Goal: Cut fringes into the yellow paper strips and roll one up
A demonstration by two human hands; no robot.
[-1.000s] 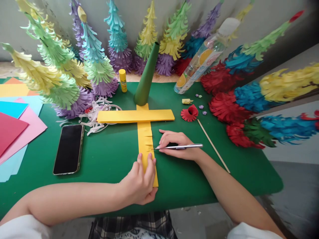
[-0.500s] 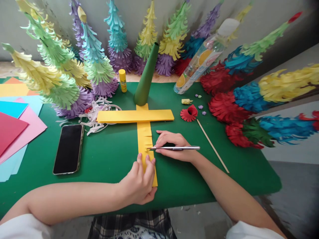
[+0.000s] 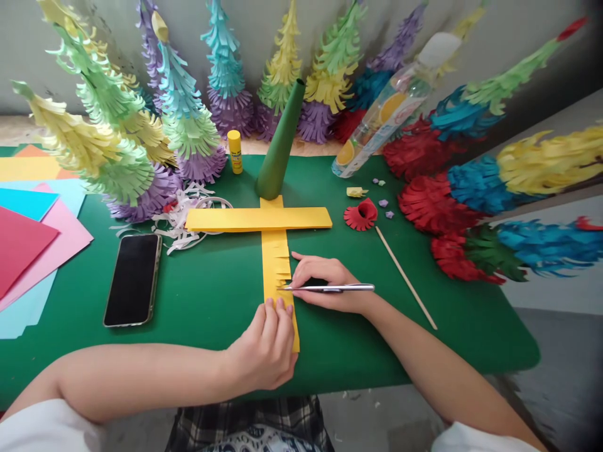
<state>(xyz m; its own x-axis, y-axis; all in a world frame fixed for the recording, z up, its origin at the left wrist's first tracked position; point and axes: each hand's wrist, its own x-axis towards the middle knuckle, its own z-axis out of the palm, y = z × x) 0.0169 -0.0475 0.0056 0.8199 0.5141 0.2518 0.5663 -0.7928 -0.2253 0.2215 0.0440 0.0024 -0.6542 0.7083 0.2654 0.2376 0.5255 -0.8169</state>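
A yellow paper strip [image 3: 271, 257] lies lengthwise towards me, with slits along part of its right edge. My left hand [image 3: 268, 339] is closed on its near end, fingertips pinching and pressing the paper to the table. My right hand [image 3: 327, 282] grips a slim silver pen-like tool [image 3: 348, 288], held nearly level. Its thin tip rests on the strip at the lowest slits, just above my left fingertips. A second yellow strip [image 3: 301, 218] lies crosswise over the far part of the first. Behind them stands a green paper cone [image 3: 281, 141], leaning slightly right.
Fringed paper trees [image 3: 225, 63] line the back and right. At left lie a phone [image 3: 132, 280], coloured sheets [image 3: 28, 245] and paper scraps [image 3: 181, 216]. A glue stick [image 3: 234, 152], bottle [image 3: 377, 116], red fringed piece [image 3: 362, 215] and wooden stick [image 3: 406, 277] are also on the green table [image 3: 198, 295].
The tool's tip has moved slightly nearer to me along the slit edge, with my right hand. My left fingers have shifted a little down the strip. The view has moved slightly.
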